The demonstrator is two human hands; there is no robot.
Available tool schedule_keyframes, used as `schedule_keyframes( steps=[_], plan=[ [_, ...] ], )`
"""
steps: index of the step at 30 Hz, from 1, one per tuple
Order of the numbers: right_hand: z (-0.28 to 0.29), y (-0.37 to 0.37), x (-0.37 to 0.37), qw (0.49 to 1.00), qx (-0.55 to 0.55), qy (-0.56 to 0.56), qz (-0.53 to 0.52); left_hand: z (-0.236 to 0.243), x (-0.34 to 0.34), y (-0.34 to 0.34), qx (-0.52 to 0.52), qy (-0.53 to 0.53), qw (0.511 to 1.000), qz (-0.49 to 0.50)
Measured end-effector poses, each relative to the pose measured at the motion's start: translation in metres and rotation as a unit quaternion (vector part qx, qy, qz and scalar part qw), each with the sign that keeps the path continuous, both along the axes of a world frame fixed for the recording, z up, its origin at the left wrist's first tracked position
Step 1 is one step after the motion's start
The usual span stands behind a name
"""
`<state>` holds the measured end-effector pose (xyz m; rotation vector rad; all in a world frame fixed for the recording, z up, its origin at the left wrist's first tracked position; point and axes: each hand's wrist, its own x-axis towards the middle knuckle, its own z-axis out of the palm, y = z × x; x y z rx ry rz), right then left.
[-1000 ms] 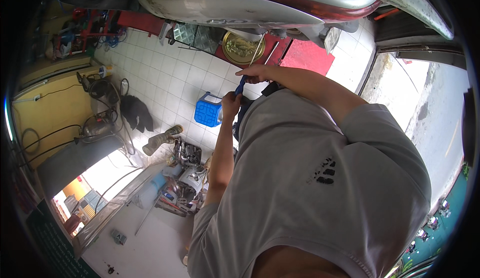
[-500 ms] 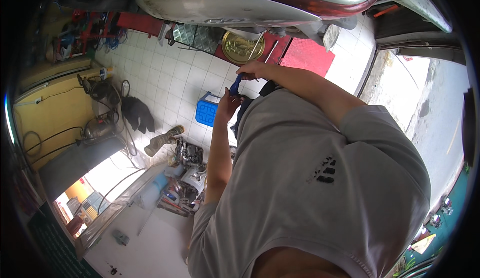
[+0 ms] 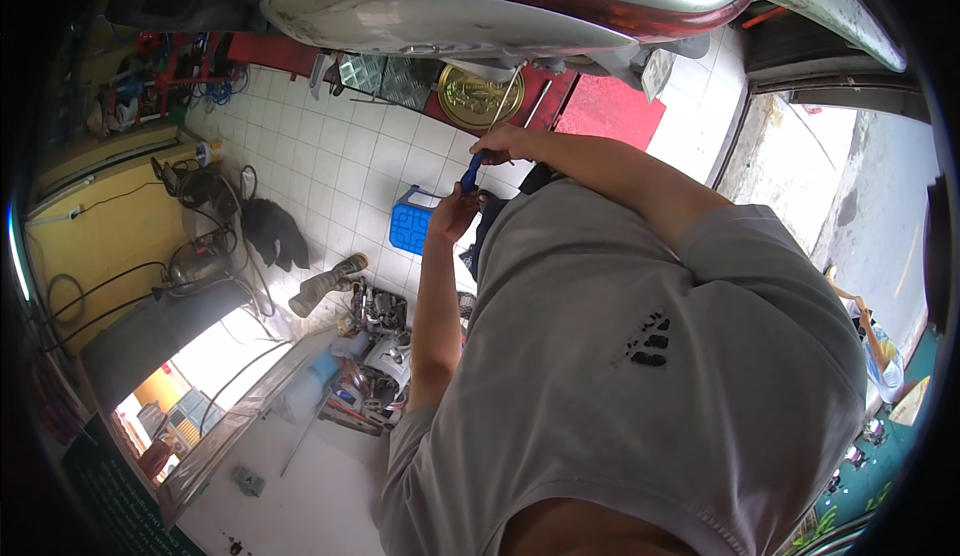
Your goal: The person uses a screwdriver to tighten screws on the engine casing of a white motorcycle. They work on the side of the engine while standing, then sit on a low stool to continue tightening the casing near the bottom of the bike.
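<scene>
Two hands meet at one soft-looking blue piece (image 3: 471, 173), right of the blue stool (image 3: 407, 228). The right hand (image 3: 500, 143) pinches its far end; the left hand (image 3: 455, 216), fingers spread half a second ago, now gathers at the near end, though I cannot tell its firmness, so handling seems unfinished.
</scene>
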<state>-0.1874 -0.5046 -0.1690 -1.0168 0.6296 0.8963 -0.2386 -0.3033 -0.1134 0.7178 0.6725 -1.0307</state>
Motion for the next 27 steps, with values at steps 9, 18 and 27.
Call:
schedule_keyframes(
  steps=[9, 18, 27],
  plan=[
    [0.002, -0.011, 0.003, 0.997, 0.081, -0.004, 0.02, -0.022, 0.004, 0.012, 0.29, -0.383, 0.859, -0.175],
    [0.018, -0.004, 0.004, 0.992, 0.104, -0.012, 0.066, 0.015, -0.002, -0.019, 0.57, -0.615, 0.518, -0.172],
    [-0.008, 0.004, 0.01, 0.988, 0.145, -0.043, 0.03, -0.012, 0.012, 0.006, 0.128, -0.199, 0.97, -0.051]
  ],
)
